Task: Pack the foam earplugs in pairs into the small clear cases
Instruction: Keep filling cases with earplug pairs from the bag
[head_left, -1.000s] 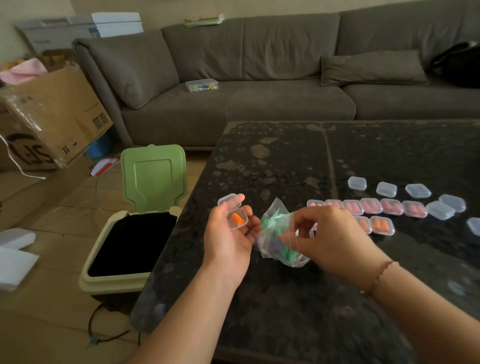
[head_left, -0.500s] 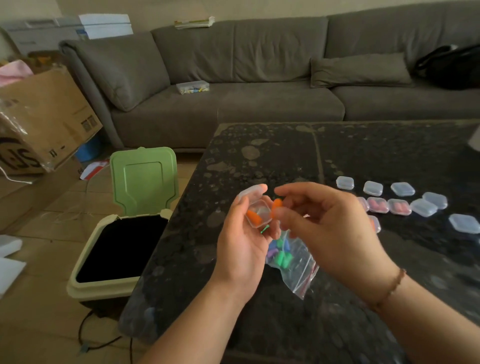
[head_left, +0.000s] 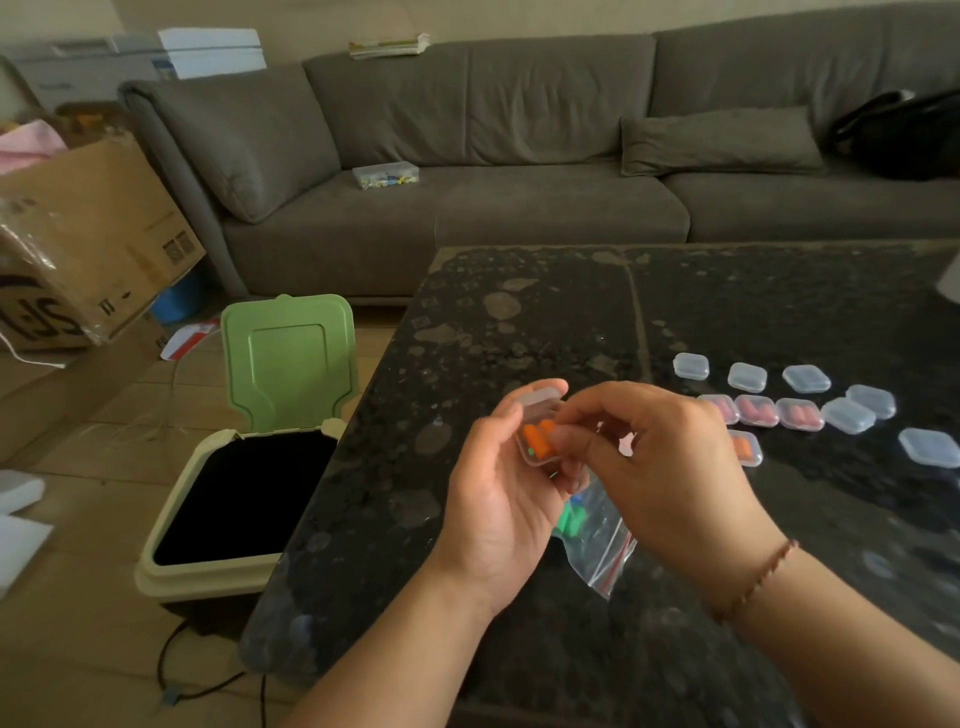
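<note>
My right hand (head_left: 670, 467) has just seated the second orange earplug (head_left: 540, 441), it seems, fingers pinching it inside the case (head_left: 537, 415) my left hand (head_left: 498, 499) grips, completing a pair.

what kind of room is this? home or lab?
Most likely a home living room: a long grey sofa with a loose cushion, a dark stone coffee table in front, and a green-lidded bin on the tile floor.

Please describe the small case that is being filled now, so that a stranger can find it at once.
Start at the dark table before the sofa; the two hands meet above its near left part. The case sits in the left hand, with the right hand at its mouth. Unlike the cases lying on the table, it is held, its lid is open, and two orange earplugs show inside.
</note>
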